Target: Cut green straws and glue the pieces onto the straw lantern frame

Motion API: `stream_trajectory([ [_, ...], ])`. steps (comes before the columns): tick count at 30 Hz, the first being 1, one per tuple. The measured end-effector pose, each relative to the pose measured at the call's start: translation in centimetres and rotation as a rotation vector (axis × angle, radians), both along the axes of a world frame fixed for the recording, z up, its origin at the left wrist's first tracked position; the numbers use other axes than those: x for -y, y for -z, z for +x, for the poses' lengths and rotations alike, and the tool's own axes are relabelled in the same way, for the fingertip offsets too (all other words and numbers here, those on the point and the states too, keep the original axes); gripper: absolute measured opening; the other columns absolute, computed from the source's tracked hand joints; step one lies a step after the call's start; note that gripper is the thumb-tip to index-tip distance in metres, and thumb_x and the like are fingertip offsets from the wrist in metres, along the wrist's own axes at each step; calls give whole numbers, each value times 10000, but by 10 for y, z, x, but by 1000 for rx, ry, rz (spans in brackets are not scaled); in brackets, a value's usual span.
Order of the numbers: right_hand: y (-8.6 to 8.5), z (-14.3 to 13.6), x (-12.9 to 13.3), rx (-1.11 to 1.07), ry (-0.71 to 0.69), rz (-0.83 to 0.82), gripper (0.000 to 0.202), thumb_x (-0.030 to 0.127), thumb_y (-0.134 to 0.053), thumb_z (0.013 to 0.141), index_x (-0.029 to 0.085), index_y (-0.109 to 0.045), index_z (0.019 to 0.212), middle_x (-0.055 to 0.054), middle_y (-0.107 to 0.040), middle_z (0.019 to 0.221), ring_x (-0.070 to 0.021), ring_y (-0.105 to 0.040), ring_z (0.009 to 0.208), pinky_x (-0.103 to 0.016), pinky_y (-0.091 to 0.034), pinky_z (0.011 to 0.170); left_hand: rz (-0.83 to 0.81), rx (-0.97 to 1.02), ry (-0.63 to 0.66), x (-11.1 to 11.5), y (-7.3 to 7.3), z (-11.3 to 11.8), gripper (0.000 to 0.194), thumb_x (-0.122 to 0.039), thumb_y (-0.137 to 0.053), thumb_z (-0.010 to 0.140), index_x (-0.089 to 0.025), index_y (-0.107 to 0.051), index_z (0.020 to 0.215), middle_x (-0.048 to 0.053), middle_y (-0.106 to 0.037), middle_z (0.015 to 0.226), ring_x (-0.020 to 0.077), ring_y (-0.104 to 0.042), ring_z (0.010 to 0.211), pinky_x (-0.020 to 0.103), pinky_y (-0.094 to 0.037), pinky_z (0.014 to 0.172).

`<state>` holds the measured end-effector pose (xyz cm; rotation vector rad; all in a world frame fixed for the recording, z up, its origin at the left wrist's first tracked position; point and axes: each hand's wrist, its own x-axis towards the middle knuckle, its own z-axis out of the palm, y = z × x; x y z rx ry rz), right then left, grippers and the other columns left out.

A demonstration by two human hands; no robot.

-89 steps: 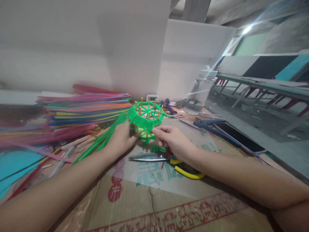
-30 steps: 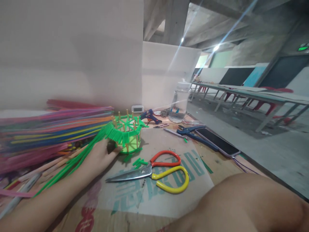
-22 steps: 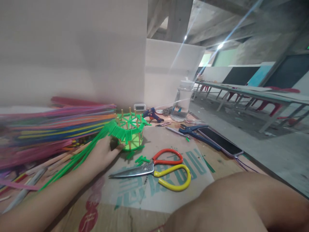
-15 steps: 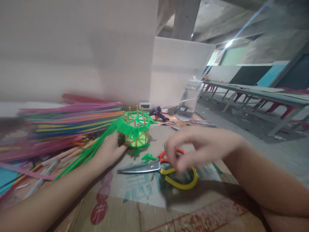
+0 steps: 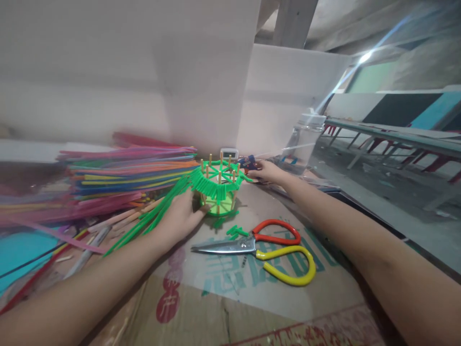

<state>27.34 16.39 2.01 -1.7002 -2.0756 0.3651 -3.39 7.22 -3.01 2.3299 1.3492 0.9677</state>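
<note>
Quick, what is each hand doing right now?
Left hand: holding the green straw basket steady.
Right hand: on the blue glue gun; grip cannot be told.

Both forearms stretch forward — the left hand [image 5: 182, 218] lies low with fingers curled inward, the right hand [image 5: 265, 171] reaches farther out, fingers closed.
</note>
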Motion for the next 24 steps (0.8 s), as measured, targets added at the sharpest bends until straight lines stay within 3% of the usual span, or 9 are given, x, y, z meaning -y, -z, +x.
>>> stream_trajectory([
  [5, 11, -15, -21, -43, 118, -11, 356, 366, -699, 779, 79, -693, 989, -132, -731, 908, -227, -661, 797, -294, -500, 728, 17, -11, 1, -1, 0, 0, 235, -417, -543, 871, -184, -568, 894, 74, -690, 877, 251, -652, 847, 337, -482, 693],
  [10, 7, -15, -15, -112, 140, -10, 311, 378, -693, 783, 96, -709, 914, -115, -725, 800, -234, -668, 769, -302, -511, 718, 6, -25, -17, 0, -1, 0, 240, -424, -545, 866, -185, -561, 885, 75, -686, 861, 264, -653, 858, 341, -480, 685],
  [15, -11, -11, 4, -270, 30, -27, 272, 335, -611, 862, 124, -714, 1001, -93, -733, 731, -198, -695, 730, -272, -540, 723, 18, 1, 0, 1, -3, 1, 217, -397, -538, 862, -187, -562, 913, 76, -686, 904, 251, -652, 859, 342, -493, 718],
  [21, -24, -2, 41, -465, -41, 57, 254, 288, -595, 869, 151, -662, 1072, -117, -736, 1054, -186, -708, 851, -281, -562, 768, 6, 4, 3, 2, -4, 1, 229, -412, -533, 864, -186, -562, 883, 87, -688, 901, 259, -654, 847, 356, -495, 717],
  [24, -26, -2, 76, -517, -44, 226, 266, 398, -653, 840, 169, -668, 975, -80, -740, 888, -196, -696, 792, -320, -551, 776, 9, 26, -7, 3, -4, 1, 238, -421, -535, 863, -185, -557, 884, 89, -689, 901, 259, -657, 849, 356, -494, 716],
])
